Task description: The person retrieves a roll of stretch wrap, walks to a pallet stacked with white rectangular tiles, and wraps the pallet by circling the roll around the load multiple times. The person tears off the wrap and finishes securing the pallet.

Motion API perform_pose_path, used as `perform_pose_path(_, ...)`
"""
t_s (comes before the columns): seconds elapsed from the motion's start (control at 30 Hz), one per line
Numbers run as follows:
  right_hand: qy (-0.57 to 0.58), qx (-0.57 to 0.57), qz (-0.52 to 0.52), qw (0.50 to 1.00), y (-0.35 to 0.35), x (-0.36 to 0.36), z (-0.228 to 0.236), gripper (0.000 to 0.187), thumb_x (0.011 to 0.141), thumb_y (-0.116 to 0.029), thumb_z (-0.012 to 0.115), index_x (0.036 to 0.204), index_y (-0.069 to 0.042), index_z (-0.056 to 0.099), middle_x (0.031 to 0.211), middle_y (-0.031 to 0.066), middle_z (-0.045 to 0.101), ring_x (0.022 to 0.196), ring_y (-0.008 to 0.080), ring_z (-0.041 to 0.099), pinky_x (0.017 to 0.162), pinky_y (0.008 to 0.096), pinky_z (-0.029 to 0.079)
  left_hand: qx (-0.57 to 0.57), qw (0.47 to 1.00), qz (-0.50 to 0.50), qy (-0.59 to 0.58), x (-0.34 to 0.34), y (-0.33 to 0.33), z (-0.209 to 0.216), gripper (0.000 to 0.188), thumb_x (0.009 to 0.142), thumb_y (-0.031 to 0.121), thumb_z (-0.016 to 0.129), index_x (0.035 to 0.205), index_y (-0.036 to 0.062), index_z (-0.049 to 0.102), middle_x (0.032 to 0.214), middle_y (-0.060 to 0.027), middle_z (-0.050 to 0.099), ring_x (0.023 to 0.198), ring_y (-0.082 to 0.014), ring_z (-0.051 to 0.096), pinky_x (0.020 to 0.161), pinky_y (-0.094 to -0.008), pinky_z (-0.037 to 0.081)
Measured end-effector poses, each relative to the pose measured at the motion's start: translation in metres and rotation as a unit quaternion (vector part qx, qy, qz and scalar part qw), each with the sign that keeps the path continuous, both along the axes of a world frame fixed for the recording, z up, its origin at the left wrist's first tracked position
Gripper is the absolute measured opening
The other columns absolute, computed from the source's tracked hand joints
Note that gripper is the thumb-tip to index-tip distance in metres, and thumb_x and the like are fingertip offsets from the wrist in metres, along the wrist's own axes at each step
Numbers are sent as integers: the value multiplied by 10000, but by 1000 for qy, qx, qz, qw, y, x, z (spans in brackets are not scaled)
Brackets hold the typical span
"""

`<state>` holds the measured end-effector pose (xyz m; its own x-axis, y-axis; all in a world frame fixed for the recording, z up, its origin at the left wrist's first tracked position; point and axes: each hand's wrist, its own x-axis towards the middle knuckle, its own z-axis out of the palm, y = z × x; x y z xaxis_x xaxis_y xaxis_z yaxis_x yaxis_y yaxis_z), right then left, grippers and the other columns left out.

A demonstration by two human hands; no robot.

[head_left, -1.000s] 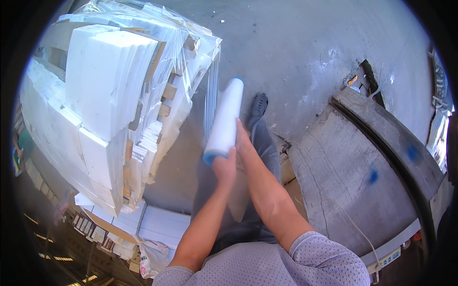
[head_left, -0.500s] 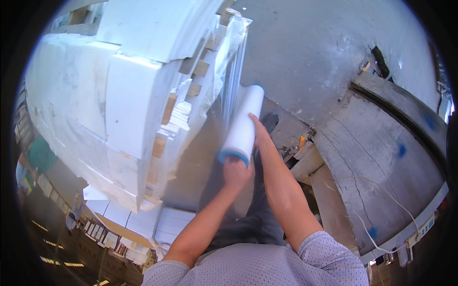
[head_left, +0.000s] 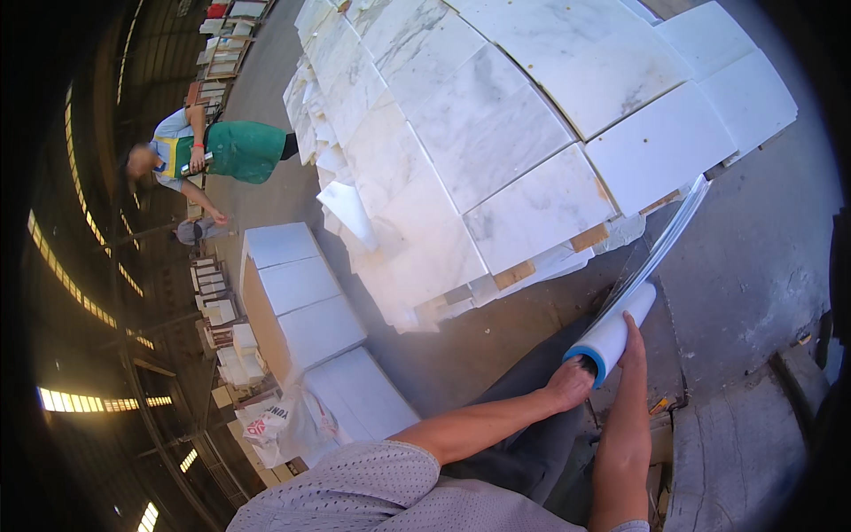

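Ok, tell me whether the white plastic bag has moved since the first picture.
No: judged against the white-topped stack, the white plastic bag keeps its place by the same near end; the view has swung round.

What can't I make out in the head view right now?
All in the head view:
Left hand: fingertips, hidden at the blue-rimmed end of the white roll.
Right hand: most of its fingers, hidden behind the white roll.
Slab stack: far end, cut off by the upper edge.
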<state>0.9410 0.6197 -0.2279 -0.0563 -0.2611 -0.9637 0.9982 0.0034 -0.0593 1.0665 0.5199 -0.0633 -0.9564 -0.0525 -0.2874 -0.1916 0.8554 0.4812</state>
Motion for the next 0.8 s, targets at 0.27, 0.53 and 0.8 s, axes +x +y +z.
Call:
perform_pose_path(0.27,-8,-11,-267,964,-6,114,42,652,942,-523,455,1400,-64,383,1316,181,515,1185,360,516,1014,491,421,141,865,421,-235,25,3,12,446,788,387,657,815,-57,678,788,-274,654,794,-427,651,752,-474,523)
perform_pose_path(0.53,78,59,-52,994,-20,124,20,806,786,-456,715,1320,70,418,1219,218,559,1041,347,588,884,490,487,46,999,1,6,110,-35,9,161,676,150,678,717,-4,654,773,-196,663,780,-317,643,847,-401,467)
perform_pose_path(0.8,30,64,-425,902,-72,238,9,699,863,-418,646,1309,73,428,1228,222,562,1102,320,570,976,426,451,94,939,184,-276,138,-66,10,406,748,284,696,933,-76,665,941,-235,671,909,-385,630,861,-440,469)
